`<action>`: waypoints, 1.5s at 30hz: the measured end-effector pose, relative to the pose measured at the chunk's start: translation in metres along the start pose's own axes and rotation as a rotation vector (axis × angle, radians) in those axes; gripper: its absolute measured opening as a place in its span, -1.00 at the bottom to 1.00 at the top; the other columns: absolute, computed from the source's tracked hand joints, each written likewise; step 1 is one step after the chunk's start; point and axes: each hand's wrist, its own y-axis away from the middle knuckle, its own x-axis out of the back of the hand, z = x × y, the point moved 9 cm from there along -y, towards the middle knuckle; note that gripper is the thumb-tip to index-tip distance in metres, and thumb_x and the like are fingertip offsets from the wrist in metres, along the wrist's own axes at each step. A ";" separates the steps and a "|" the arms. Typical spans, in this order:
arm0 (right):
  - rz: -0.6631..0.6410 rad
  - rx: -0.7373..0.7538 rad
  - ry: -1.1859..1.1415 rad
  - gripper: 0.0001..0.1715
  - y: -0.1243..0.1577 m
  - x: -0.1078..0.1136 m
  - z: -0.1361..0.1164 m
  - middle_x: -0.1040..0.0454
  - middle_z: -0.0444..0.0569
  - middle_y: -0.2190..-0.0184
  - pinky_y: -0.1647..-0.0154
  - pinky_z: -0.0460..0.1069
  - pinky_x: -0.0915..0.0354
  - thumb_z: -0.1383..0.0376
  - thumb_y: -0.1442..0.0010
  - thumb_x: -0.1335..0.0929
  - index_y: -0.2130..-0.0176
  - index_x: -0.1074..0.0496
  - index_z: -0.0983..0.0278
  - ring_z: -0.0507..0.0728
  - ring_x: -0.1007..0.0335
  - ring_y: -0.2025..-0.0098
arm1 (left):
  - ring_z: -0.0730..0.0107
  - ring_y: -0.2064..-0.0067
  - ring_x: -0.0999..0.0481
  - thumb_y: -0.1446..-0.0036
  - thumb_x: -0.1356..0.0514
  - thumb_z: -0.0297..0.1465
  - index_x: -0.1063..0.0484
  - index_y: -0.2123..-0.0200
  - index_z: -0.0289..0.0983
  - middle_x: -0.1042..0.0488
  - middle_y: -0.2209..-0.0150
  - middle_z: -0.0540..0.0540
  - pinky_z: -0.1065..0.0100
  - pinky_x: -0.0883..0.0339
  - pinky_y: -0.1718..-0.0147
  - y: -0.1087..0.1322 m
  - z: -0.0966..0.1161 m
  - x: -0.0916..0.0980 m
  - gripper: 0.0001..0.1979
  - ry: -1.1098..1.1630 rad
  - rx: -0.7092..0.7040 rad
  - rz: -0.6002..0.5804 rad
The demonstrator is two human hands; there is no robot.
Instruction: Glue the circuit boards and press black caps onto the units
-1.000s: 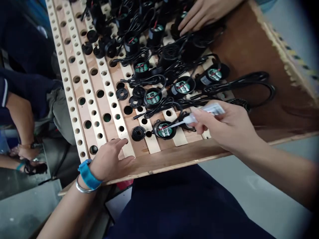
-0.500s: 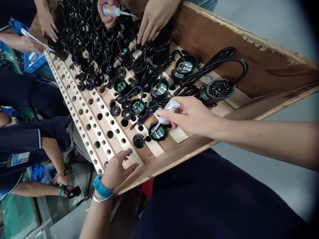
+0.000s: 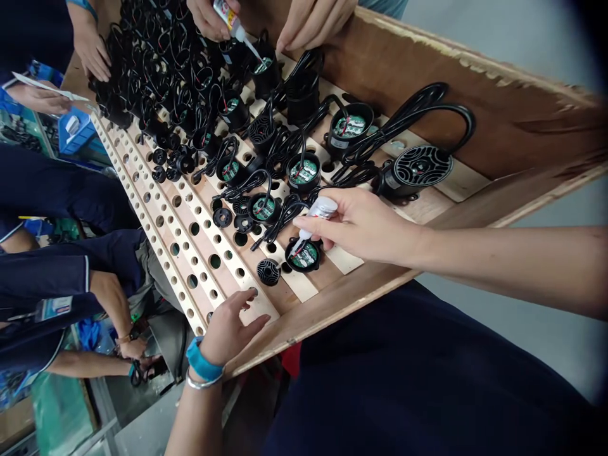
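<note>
In my right hand (image 3: 354,221) I grip a small white glue bottle (image 3: 323,208), its nozzle pointing down into a round black housing (image 3: 304,254). A green circuit board with white patches shows inside that housing. Beside it lies a round black cap (image 3: 268,272) with a curved slot pattern. My left hand (image 3: 235,323), with a blue band and a silver bracelet at the wrist, rests at the near edge of the wooden tray (image 3: 294,292). Its fingers are spread and hold nothing.
Several black housings with coiled cables (image 3: 304,171) stand across the tray's drilled strips. A co-worker's hand holds another glue bottle (image 3: 230,18) over a housing (image 3: 266,73). Other people's hands and arms are at the left. A wooden wall (image 3: 451,95) bounds the right side.
The view has shifted slightly. My right hand keeps the bottle nozzle at the same housing. The co-worker's bottle has tilted down into a housing, and their other hand has moved back from the parts.
</note>
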 end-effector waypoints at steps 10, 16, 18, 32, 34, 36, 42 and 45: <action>0.167 -0.125 -0.543 -0.51 0.005 0.026 0.018 -0.36 -0.13 0.59 0.66 -0.11 -0.18 -0.05 0.11 -0.50 0.55 -0.33 0.26 -0.03 -0.24 0.59 | 0.28 0.22 -0.49 -0.05 -0.28 -0.22 -0.41 0.04 -0.30 -0.52 0.19 -0.18 0.21 -0.40 0.20 0.005 0.012 0.016 -0.57 0.167 -0.034 0.106; -0.046 -0.120 -0.759 -0.66 0.018 -0.022 0.011 -0.52 -0.12 0.30 0.33 -0.08 -0.42 0.05 0.10 -0.52 0.34 -0.50 0.15 0.04 -0.43 0.28 | 0.46 0.38 -0.48 0.09 -0.37 -0.16 -0.40 -0.02 -0.35 -0.54 0.23 -0.19 0.41 -0.37 0.42 -0.007 0.075 0.017 -0.37 0.986 -0.022 0.265; -0.060 -0.049 -0.722 -0.65 0.021 -0.038 0.004 -0.53 -0.14 0.23 0.20 -0.03 -0.43 0.06 0.08 -0.52 0.26 -0.52 0.09 0.08 -0.45 0.18 | 0.52 0.44 -0.45 0.16 -0.38 -0.08 -0.44 0.04 -0.35 -0.54 0.29 -0.14 0.46 -0.34 0.49 -0.019 0.089 0.020 -0.35 1.245 -0.039 0.366; -0.135 0.428 -0.277 -0.53 0.002 -0.077 -0.058 -0.45 -0.15 -0.02 -0.10 0.23 -0.36 0.15 -0.10 -0.44 -0.03 -0.43 0.05 0.21 -0.41 -0.01 | 0.64 0.57 -0.35 0.12 -0.37 -0.27 -0.40 0.52 -0.33 -0.38 0.58 0.07 0.54 -0.29 0.57 -0.025 0.069 0.071 -0.73 1.549 -0.060 0.733; -0.220 0.464 -0.135 -0.35 -0.002 -0.080 -0.055 -0.41 -0.13 -0.06 -0.06 0.22 -0.38 0.09 -0.05 -0.45 -0.12 -0.34 0.04 0.25 -0.37 -0.06 | 0.63 0.55 -0.37 0.10 -0.35 -0.32 -0.39 0.50 -0.34 -0.41 0.56 0.06 0.54 -0.30 0.53 -0.021 0.047 0.073 -0.77 1.410 -0.059 0.800; -0.291 0.539 0.110 -0.28 -0.005 -0.080 -0.049 -0.42 -0.07 -0.05 -0.06 0.22 -0.37 0.05 -0.03 -0.45 -0.16 -0.31 0.08 0.27 -0.36 -0.07 | 0.62 0.53 -0.38 0.11 -0.34 -0.38 -0.40 0.45 -0.34 -0.43 0.53 0.04 0.54 -0.29 0.52 -0.014 0.019 0.070 -0.80 1.207 -0.015 0.856; -0.590 0.825 1.032 -0.59 0.011 -0.125 -0.008 -0.48 0.09 0.09 0.08 0.22 -0.31 0.17 -0.07 -0.38 0.09 -0.46 0.30 0.29 -0.41 0.07 | 0.55 0.52 -0.42 0.04 -0.27 -0.43 -0.38 0.40 -0.34 -0.41 0.56 0.04 0.53 -0.27 0.53 -0.009 -0.056 0.036 -0.87 0.607 0.188 0.690; -0.616 0.845 1.328 -0.51 0.016 -0.155 0.008 -0.46 0.13 0.09 0.19 0.14 -0.27 0.28 0.03 -0.44 0.08 -0.43 0.39 0.30 -0.39 0.09 | 0.49 0.49 -0.45 0.07 -0.26 -0.46 -0.38 0.43 -0.33 -0.43 0.54 0.02 0.49 -0.29 0.50 -0.013 -0.064 0.028 -0.90 0.506 0.199 0.632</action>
